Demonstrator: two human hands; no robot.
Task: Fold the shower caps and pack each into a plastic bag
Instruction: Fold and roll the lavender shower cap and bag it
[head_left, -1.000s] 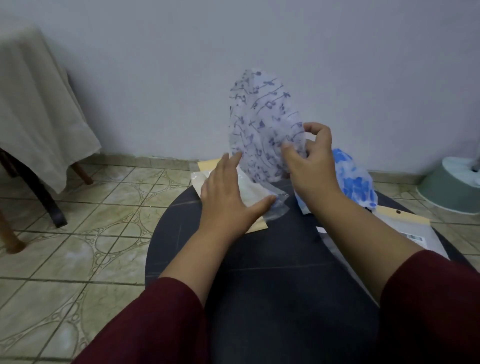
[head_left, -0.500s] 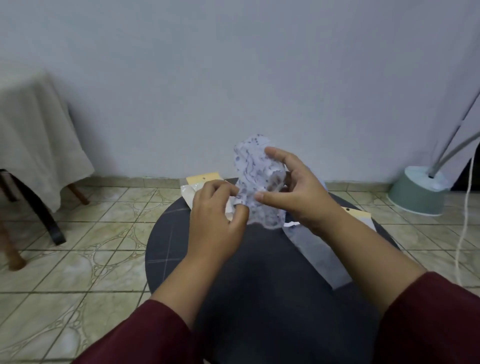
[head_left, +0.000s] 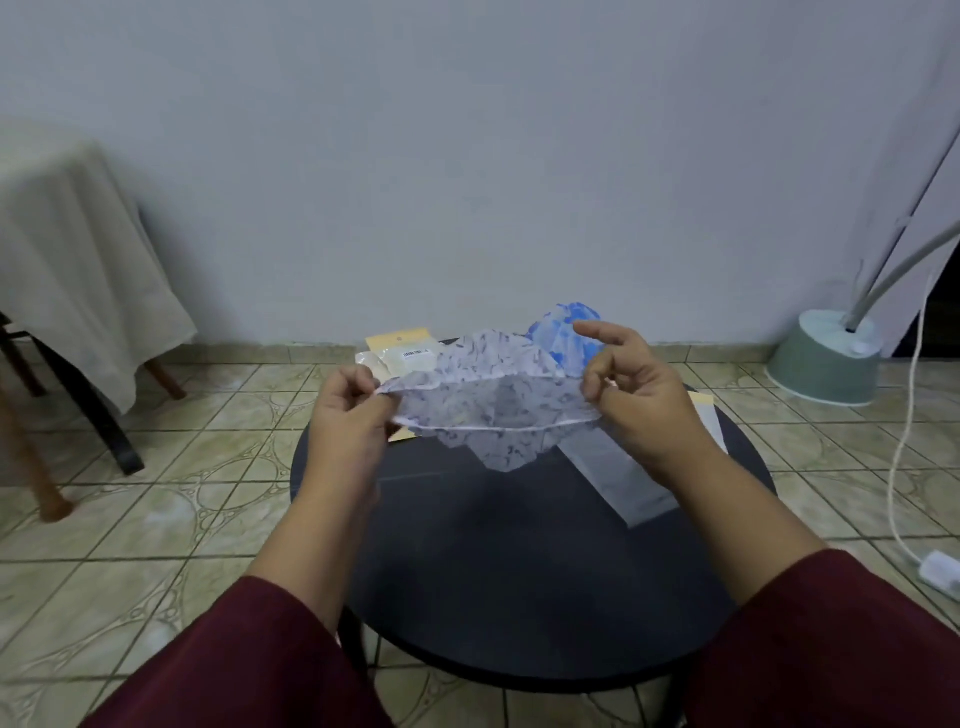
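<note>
You hold the shower cap (head_left: 488, 410) stretched out in the air above the round black table (head_left: 519, 561), 1 end in each hand. It is thin, translucent white plastic printed all over with small dark purple-blue marks, and it is crumpled. Its white elastic edge runs in a shallow curve from hand to hand along the near side, and a loose pointed fold hangs down below that line without clearly reaching the tabletop.

Your left hand (head_left: 349, 415) pinches the left end between thumb and curled fingers. Your right hand (head_left: 631, 395) pinches the right end between thumb and a finger, with the index finger raised free above.

Behind the cap, on the far part of the table, a second cap with bright blue patches (head_left: 563, 327) sits bunched up. Packaging with yellow header cards (head_left: 400, 345) lies at the far left, and a clear plastic bag (head_left: 623, 473) lies flat under your right wrist.
</note>
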